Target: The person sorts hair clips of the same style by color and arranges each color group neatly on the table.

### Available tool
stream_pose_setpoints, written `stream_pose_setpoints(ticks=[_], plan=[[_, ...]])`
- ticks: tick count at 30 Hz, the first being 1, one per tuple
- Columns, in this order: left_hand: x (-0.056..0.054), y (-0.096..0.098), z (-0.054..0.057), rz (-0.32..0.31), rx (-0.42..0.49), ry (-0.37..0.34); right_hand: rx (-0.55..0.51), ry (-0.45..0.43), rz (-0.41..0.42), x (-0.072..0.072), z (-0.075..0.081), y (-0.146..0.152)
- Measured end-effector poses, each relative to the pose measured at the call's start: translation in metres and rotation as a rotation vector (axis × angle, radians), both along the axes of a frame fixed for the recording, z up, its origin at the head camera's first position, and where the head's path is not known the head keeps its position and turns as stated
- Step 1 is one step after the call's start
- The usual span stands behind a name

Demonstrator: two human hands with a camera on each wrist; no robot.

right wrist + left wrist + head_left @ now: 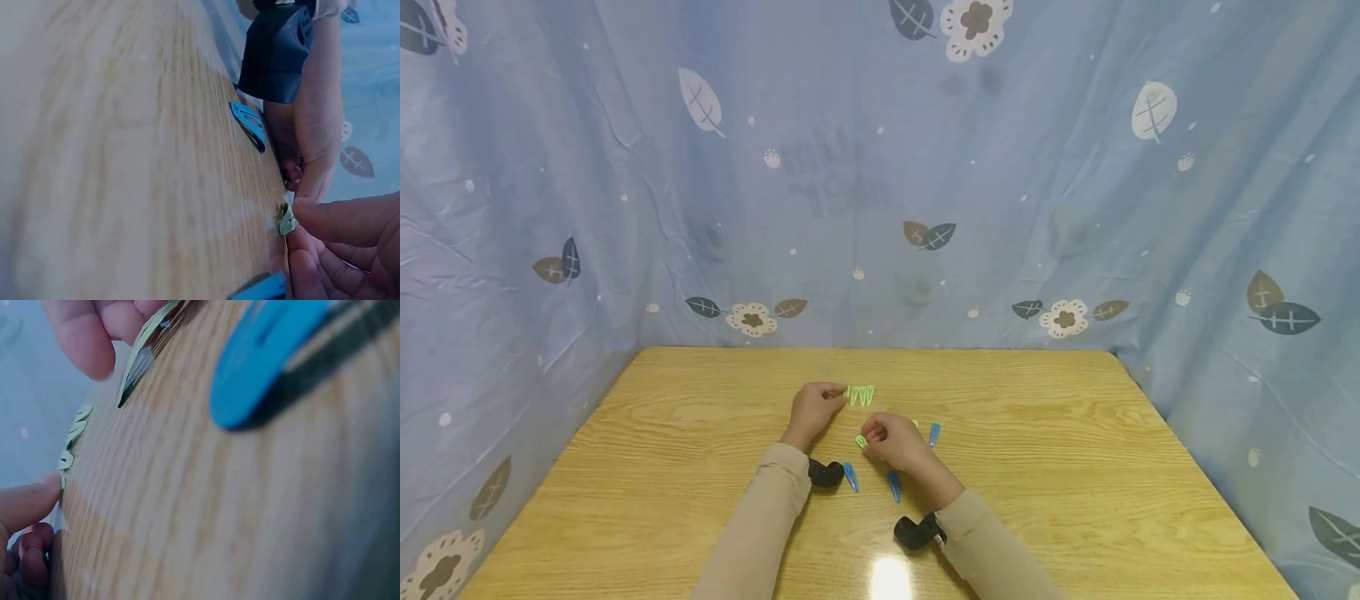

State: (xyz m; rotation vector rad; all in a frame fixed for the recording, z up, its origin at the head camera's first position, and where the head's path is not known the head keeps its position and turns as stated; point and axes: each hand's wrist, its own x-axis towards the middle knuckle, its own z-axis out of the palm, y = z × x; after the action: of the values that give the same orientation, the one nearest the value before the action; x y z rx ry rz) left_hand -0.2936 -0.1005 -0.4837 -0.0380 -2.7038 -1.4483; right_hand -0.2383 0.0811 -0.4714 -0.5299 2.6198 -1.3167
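Observation:
Several light green snap hair clips (862,396) lie side by side in a short row on the table. My left hand (814,410) is at the row's left end, its thumb and fingertip pinching the leftmost green clip (63,483), which they partly hide. Nearer to me, my right hand (895,442) pinches another green hair clip (861,442) between thumb and fingers. That clip (287,221) is close to the tabletop in the right wrist view. One blue hair clip (851,477) lies by my left wrist, and a second blue clip (893,486) sits below my right hand.
Beyond my right hand lies a third blue clip (935,434), with a bit of green clip (915,423) showing beside it. Black wrist cameras (826,474) hang low over the wooden table (1037,467). A patterned blue curtain (865,183) encloses the back and sides.

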Motion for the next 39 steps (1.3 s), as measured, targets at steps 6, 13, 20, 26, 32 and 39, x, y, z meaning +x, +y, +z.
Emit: stream_pose_setpoints(ticks=[6,13,20,26,32,39], plan=[[0.000,0.000,-0.002,-0.006,0.007,0.008,0.066,0.038,-0.023,0.001,0.005,-0.005],[0.000,0.001,0.001,-0.002,0.004,0.012,0.071,0.058,-0.052,-0.001,0.002,-0.006],[-0.001,0.001,0.001,-0.018,0.009,0.032,0.030,0.042,-0.093,-0.001,0.000,-0.005],[-0.002,-0.001,0.000,-0.016,0.001,0.030,-0.064,0.003,-0.138,-0.003,-0.002,-0.004],[-0.002,-0.001,0.000,-0.010,0.003,0.017,-0.170,-0.015,-0.178,-0.004,-0.005,-0.004],[0.000,-0.001,-0.002,-0.012,0.008,0.027,-0.338,-0.054,-0.247,-0.003,-0.006,-0.004]])
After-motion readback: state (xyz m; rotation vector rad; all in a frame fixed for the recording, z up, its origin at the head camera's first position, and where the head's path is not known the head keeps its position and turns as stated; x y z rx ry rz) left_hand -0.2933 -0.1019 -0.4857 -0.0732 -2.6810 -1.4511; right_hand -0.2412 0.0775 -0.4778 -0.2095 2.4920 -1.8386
